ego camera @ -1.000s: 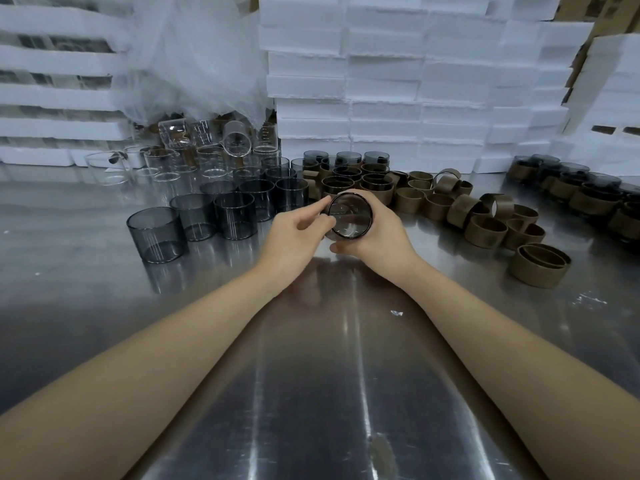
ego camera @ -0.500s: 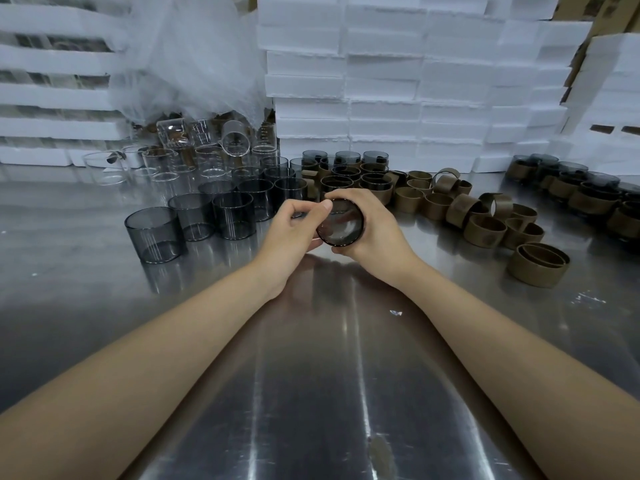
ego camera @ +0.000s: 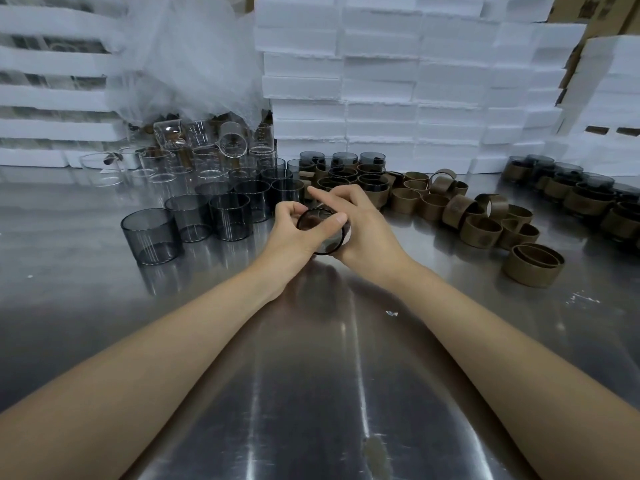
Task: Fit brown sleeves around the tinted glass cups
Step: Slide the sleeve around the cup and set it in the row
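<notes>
A tinted glass cup (ego camera: 320, 233) is held on its side between both hands above the steel table, its round end turned toward me. My left hand (ego camera: 294, 233) grips its rim, thumb across the front. My right hand (ego camera: 363, 230) cups it from the right with the forefinger raised; whether a sleeve is on it is hidden by the fingers. Bare tinted cups (ego camera: 152, 235) stand in a group at the left. Loose brown sleeves (ego camera: 481, 230) lie at the right. Sleeved cups (ego camera: 341, 176) stand behind the hands.
Clear glass cups (ego camera: 204, 157) crowd the back left under a plastic sheet (ego camera: 194, 64). White foam trays (ego camera: 398, 81) are stacked along the back. More sleeved cups (ego camera: 585, 199) sit at the far right. The steel table (ego camera: 311, 393) stretches toward me.
The cup has shifted slightly left and down between the hands. My left thumb now lies across its front rim, and my right forefinger has lifted off it.
</notes>
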The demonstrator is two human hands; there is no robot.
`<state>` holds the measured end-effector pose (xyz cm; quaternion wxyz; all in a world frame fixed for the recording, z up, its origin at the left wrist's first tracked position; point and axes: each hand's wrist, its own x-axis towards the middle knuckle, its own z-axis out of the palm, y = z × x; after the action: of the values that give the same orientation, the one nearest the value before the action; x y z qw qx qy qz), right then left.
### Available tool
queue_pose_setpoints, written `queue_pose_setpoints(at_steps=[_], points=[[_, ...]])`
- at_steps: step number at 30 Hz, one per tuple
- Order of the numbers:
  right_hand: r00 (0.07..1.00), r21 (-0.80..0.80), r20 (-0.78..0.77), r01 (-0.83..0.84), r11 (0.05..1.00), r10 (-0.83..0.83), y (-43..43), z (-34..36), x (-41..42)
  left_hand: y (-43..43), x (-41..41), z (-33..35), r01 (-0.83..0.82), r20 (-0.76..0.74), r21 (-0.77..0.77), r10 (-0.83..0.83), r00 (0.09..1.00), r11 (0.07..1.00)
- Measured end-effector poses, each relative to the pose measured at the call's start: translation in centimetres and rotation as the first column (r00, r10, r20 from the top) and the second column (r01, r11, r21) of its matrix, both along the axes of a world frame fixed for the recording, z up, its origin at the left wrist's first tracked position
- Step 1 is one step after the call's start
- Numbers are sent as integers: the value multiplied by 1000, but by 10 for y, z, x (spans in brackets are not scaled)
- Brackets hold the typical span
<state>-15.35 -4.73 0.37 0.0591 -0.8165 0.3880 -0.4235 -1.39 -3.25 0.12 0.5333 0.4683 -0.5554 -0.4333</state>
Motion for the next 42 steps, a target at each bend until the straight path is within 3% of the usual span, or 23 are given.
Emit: queue_pose_setpoints(at_steps=[11, 15, 21, 26, 31, 38, 40, 42], points=[[996, 274, 90, -52, 960, 29, 1, 2, 0, -6, 2, -9, 25, 38, -64, -23, 999, 998], [983, 348, 186, -71, 935, 5, -1, 3, -2, -5, 1, -9, 42, 46, -71, -38, 998, 997], [898, 480, 440, -263, 837, 29, -8, 0, -15, -3, 1, -8, 97, 42, -69, -94, 995, 993], [857, 487, 511, -345, 802, 59, -12, -2, -19, 2, 1, -1, 93, 53, -98, -88, 995, 991], [875, 474, 483, -304, 826, 45, -10, 0, -19, 5, 1, 3, 116, -85, -72, -122, 989, 991], [899, 403, 430, -276, 873, 85, -3, 2, -12, 0, 3, 4, 51, -224, 32, -42, 974, 998], [836, 430, 539, -376, 821, 101, -3, 0, -9, -1, 3, 4, 62, -200, 30, -55, 978, 998], [737, 508, 674, -508, 695, 45, -3, 1, -8, -2, 2, 3, 57, -164, -11, -58, 985, 998]])
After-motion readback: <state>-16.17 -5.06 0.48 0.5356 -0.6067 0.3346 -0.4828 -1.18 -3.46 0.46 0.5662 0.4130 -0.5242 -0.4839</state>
